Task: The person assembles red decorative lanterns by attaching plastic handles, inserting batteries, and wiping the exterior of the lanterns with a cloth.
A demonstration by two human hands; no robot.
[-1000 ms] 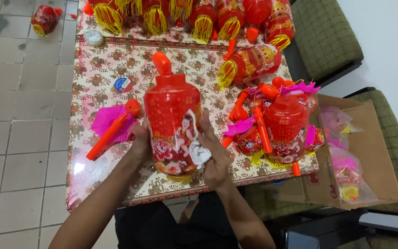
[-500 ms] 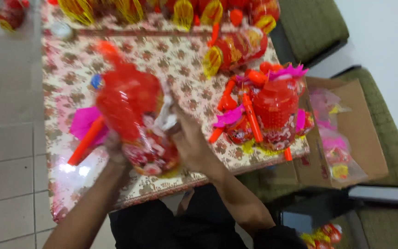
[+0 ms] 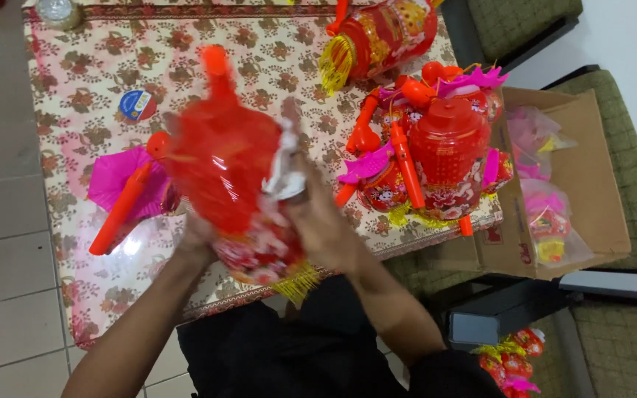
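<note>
I hold a red plastic lantern [image 3: 223, 158] with an orange top knob and a yellow tassel above the near edge of the table [image 3: 75, 81]. My left hand [image 3: 195, 247] grips its lower left side. My right hand [image 3: 322, 221] is closed on its right side, next to a white strip on the lantern. The lantern is blurred and tilted slightly left.
A pink and orange lantern part [image 3: 123, 188] lies at the left. A cluster of red lanterns [image 3: 444, 155] stands at the right, another lantern [image 3: 381, 33] lies farther back. A round blue-red disc [image 3: 137, 105] sits on the cloth. An open cardboard box [image 3: 569, 177] with bagged items rests on a green chair [image 3: 628, 147].
The lantern has been lifted and tipped toward me, both hands staying on it. The view has shifted so the table sits higher and closer.
</note>
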